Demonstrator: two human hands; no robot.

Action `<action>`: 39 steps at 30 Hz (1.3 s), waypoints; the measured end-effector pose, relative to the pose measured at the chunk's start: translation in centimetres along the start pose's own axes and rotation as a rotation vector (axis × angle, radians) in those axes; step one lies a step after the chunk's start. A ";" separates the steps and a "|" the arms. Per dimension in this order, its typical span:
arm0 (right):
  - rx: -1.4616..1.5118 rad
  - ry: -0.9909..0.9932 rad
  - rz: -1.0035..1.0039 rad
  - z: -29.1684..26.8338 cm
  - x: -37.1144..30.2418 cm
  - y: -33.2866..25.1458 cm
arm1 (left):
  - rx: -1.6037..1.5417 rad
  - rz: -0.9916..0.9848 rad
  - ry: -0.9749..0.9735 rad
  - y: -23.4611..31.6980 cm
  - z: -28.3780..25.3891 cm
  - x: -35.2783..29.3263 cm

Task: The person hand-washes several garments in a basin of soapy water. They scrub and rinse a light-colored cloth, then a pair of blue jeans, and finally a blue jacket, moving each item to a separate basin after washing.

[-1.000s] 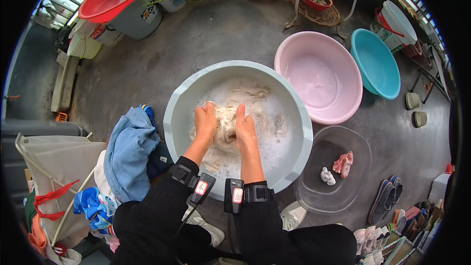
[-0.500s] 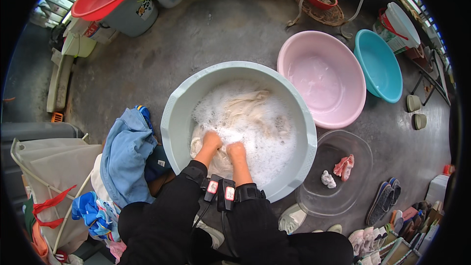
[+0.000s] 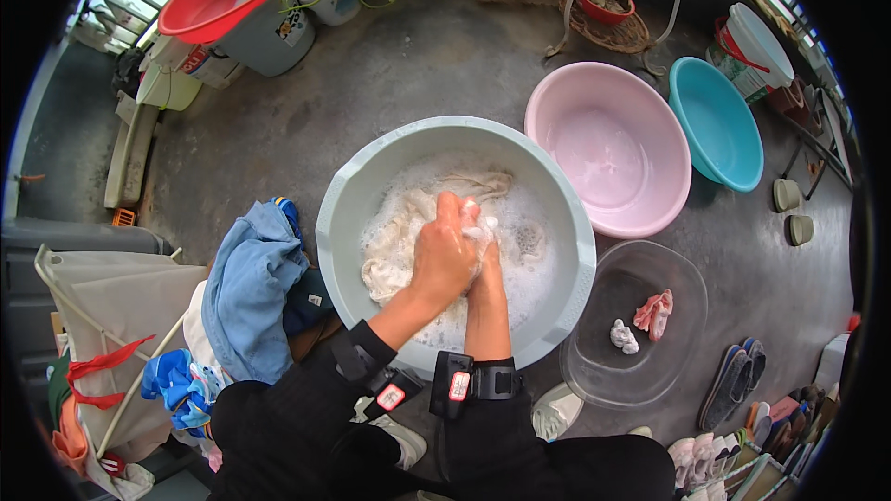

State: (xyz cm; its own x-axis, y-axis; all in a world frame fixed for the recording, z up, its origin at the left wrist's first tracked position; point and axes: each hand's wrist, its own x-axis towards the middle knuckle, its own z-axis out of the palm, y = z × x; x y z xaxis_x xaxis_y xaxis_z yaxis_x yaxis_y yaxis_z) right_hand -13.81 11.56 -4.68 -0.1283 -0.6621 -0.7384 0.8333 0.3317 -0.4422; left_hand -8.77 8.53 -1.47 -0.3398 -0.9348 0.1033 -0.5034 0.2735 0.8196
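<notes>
Both hands are raised over the middle of a large grey-green basin (image 3: pixel 348 190) of sudsy water. My left hand (image 3: pixel 444 255) is closed in a fist around a bunched, foam-covered whitish cloth (image 3: pixel 479 234). My right hand (image 3: pixel 486 264) presses against the same bunch, its fingers partly hidden behind the left. Suds lie on the skin of both. Below and around them a cream garment (image 3: pixel 385 250) lies soaked and crumpled in the foam; whether it joins the cloth I hold, I cannot make out.
A pink basin (image 3: pixel 603 148) and a teal basin (image 3: pixel 715 125) stand at the right. Nearer is a clear tub (image 3: pixel 594 366) holding a pink cloth (image 3: pixel 654 314) and a small white cloth (image 3: pixel 624 337). Denim clothing (image 3: pixel 251 292) is heaped at the left, beside a fabric hamper (image 3: pixel 111 297).
Both hands have lifted from the foam near the basin's close side and moved up toward its middle. They have come together around the bunched cloth.
</notes>
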 end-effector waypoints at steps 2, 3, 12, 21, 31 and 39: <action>-0.684 0.068 -0.133 -0.1 -0.2 0.2 | 0.050 -0.128 0.023 -1.0 -0.7 1.2; -0.563 -0.094 -0.412 -0.3 -0.2 0.4 | 0.023 -0.085 -0.038 -0.6 -0.3 0.8; -0.532 -0.108 -0.314 -2.5 0.5 0.2 | 0.023 -0.006 -0.053 -1.4 2.1 -2.0; -0.492 0.020 -0.222 -2.1 -0.1 -1.2 | 0.080 -0.098 -0.142 -2.9 1.6 -1.6; -0.500 -0.083 -0.204 -3.8 1.6 0.9 | 0.044 -0.099 0.027 -1.6 1.3 -1.8; -0.796 -0.124 -0.720 -2.9 1.0 1.7 | 0.085 -0.204 0.053 -1.8 -0.1 -0.3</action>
State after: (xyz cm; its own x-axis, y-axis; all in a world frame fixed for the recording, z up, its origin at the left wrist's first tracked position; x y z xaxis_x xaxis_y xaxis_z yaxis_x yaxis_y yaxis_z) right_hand -14.08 13.36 -7.66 -0.3557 -0.9246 -0.1361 -0.0100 0.1494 -0.9887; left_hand -7.69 8.28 -2.97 -0.1825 -0.9828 -0.0287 -0.6238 0.0932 0.7760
